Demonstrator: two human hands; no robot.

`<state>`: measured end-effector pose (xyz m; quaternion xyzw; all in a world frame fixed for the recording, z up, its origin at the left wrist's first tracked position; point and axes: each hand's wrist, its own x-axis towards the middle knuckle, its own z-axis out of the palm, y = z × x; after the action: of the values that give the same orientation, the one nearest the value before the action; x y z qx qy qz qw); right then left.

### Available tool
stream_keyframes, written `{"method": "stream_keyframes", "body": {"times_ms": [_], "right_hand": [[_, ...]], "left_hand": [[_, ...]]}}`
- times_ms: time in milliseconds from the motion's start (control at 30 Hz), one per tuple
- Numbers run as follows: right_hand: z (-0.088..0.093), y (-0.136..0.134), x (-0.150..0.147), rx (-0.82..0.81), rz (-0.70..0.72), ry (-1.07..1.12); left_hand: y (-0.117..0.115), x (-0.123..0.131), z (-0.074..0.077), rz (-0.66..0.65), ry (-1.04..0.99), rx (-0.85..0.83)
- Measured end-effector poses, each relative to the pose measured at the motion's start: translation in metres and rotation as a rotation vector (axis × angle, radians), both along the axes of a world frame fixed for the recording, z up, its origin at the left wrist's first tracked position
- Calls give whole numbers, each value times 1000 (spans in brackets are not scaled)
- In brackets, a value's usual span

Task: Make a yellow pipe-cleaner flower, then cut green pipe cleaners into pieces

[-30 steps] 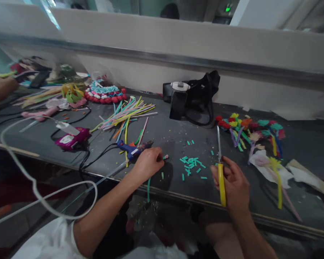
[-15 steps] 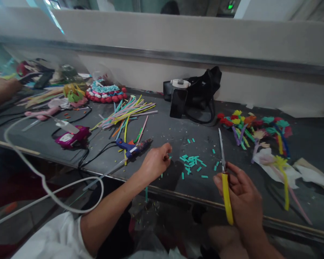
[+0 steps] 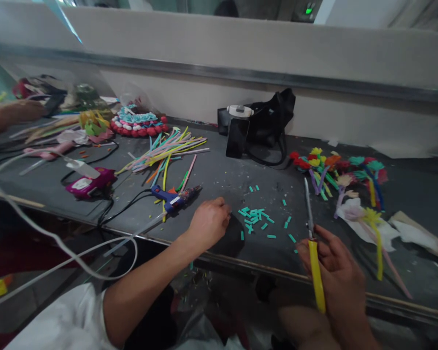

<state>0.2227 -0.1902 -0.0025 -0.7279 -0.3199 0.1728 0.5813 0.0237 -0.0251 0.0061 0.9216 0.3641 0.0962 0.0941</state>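
In the head view, my right hand (image 3: 336,272) grips a pair of scissors (image 3: 317,274) by the yellow handle. The narrow metal blades point up and away over the table and look closed together. My left hand (image 3: 209,222) rests low over the table's front edge with its fingers curled inward; whatever they hold is hidden. Between my hands lies a loose scatter of short teal strips (image 3: 254,217), and several stray ones are near the scissors. A blue glue gun (image 3: 171,198) lies to the left of my left hand, its nozzle toward it.
Long coloured strips (image 3: 168,151) lie in a heap behind the glue gun. A phone (image 3: 237,138) leans by a black bag (image 3: 277,119). Colourful fluffy flowers (image 3: 324,163) lie at right. A purple device (image 3: 91,183) and white cable (image 3: 7,194) are left, near another person's hand (image 3: 25,111).
My right hand with the scissors has shifted slightly right and nearer to me. A few teal strips now lie closer to it. My left hand's fingers have curled in more. The view has shifted slightly.
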Motion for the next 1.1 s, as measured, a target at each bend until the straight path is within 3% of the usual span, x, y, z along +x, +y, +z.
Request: {"method": "stream_keyframes", "body": {"times_ms": [100, 233, 500, 700, 833, 967, 1100], "right_hand": [[-2, -4, -1, -64, 25, 7], [-5, -7, -4, -99, 41, -215], [-9, -9, -11, -144, 106, -421], [-4, -2, -23, -102, 87, -159], [4, 9, -37, -66, 116, 24], [8, 20, -48, -71, 160, 24], [10, 25, -54, -55, 119, -122]], "left_hand": [[-12, 5, 3, -61, -91, -39], [-27, 12, 0, -126, -46, -95], [-22, 16, -10, -62, -85, -239], [-26, 17, 5, -27, -504, -337], [-39, 16, 12, -87, -663, -320], [-52, 15, 10, -146, -692, -333], [-56, 13, 8, -125, -721, -378]]}}
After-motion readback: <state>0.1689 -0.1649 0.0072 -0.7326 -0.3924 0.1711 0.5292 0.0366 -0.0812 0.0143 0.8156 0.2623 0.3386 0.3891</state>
